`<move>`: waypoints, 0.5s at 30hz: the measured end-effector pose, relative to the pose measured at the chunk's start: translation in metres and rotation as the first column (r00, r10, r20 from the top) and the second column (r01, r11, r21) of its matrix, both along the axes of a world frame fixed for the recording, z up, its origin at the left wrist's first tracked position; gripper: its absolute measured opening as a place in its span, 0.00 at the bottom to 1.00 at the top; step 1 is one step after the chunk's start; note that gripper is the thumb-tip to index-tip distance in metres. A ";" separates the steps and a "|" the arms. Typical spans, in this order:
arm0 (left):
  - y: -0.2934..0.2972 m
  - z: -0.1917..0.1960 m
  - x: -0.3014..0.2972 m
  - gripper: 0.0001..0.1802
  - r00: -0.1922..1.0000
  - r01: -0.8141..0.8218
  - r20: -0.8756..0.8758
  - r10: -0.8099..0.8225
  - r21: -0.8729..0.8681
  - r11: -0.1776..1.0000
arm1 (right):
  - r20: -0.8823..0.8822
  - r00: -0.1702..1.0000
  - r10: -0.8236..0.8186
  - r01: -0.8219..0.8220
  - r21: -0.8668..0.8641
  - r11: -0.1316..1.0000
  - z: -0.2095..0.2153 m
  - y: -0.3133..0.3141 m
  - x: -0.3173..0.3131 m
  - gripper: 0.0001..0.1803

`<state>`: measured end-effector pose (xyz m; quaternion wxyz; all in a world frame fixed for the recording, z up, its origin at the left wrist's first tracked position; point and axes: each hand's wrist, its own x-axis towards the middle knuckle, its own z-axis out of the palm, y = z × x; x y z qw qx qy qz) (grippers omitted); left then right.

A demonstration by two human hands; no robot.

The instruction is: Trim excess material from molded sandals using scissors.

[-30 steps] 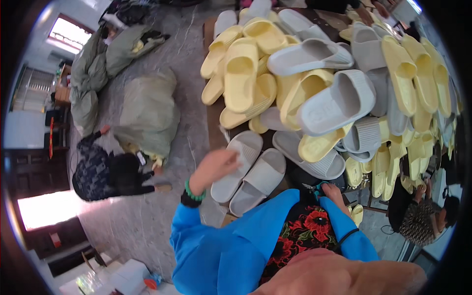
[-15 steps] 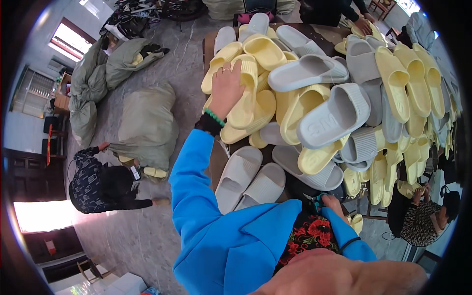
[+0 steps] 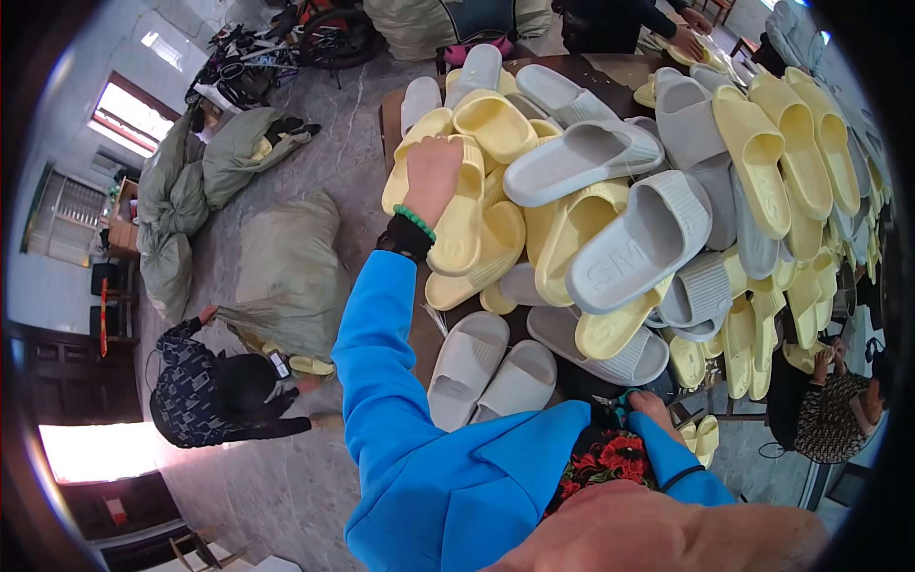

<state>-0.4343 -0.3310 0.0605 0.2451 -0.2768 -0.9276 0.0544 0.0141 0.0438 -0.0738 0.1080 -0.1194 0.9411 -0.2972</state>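
Observation:
My left hand point(image 3: 434, 176), with a green bead bracelet at the wrist, reaches to the far left of a slipper heap. Its fingers curl over a yellow slipper point(image 3: 456, 250), and their tips are hidden. Close to my body, my right hand point(image 3: 652, 412) is closed around scissors point(image 3: 624, 402) with teal handles; the blades show only in part. Between my arms lies a pair of grey slippers point(image 3: 468, 367), side by side at the near edge. A large grey slipper point(image 3: 637, 243) rests on top of yellow ones in the middle of the heap.
The dark table point(image 3: 391, 119) carries a tall pile of yellow and grey slippers reaching far right. On the left, a person point(image 3: 219, 396) bends beside a big greenish sack point(image 3: 291, 267). Another person's hand point(image 3: 688, 40) works at the far side; someone sits at the right point(image 3: 829, 415).
My left hand's fingers have curled further over the yellow slipper. The whole view has shifted slightly. The person at the left leans nearer to the sack's opening.

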 end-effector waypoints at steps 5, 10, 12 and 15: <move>-0.003 0.009 -0.036 0.38 0.764 0.181 0.623 -0.171 0.048 0.982 | -0.038 0.999 0.010 -0.010 -0.012 1.000 -0.001 -0.001 -0.001 0.21; 0.014 0.053 -0.067 0.47 0.334 -0.023 0.927 -0.170 0.188 0.982 | -0.007 1.000 -0.030 0.029 -0.028 0.999 0.002 -0.003 0.003 0.20; 0.013 0.050 -0.080 0.45 0.305 -0.152 0.911 -0.278 0.335 0.930 | -0.024 0.998 -0.051 0.051 -0.027 0.998 -0.001 -0.002 0.005 0.19; 0.001 0.009 -0.106 0.37 0.555 -0.032 0.802 -0.219 0.284 0.958 | -0.029 0.997 -0.067 0.066 -0.033 0.997 0.001 -0.007 0.006 0.17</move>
